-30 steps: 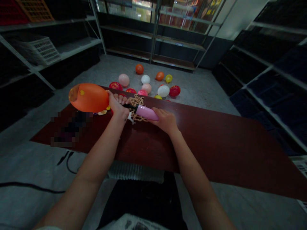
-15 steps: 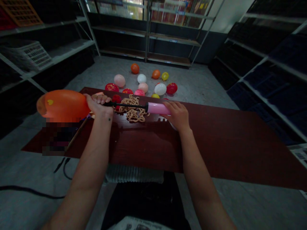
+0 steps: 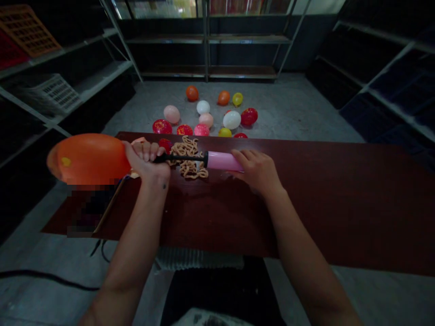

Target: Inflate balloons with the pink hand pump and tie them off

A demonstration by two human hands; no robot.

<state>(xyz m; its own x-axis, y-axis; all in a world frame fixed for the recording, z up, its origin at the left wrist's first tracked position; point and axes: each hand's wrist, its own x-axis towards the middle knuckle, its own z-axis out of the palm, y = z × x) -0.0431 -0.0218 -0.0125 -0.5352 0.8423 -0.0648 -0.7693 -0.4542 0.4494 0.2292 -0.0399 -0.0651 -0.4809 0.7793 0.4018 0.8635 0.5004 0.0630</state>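
Note:
A pink and black balloon pump (image 3: 222, 161) is held level above the dark red table (image 3: 217, 213), its black rod drawn out. My right hand (image 3: 256, 170) is closed around the pink barrel. My left hand (image 3: 146, 158) grips the black end of the pump, together with the neck of an inflated orange balloon (image 3: 90, 158) that points left. The neck itself is hidden by my fingers. Under the rod lies a tangled heap of tan, rope-like strips (image 3: 190, 168). Behind my left hand a small red item (image 3: 165, 145) rests on the table.
Several inflated balloons lie on the floor past the table, among them a white balloon (image 3: 232, 120) and a red balloon (image 3: 249, 117). Metal shelving (image 3: 206, 40) stands at the back and both sides. A white crate (image 3: 59, 95) sits at left. A black cable (image 3: 50, 277) runs along the floor.
The view has tilted and shifted slightly. Both hands keep their hold on the pump and balloon, and the length of exposed rod looks about the same.

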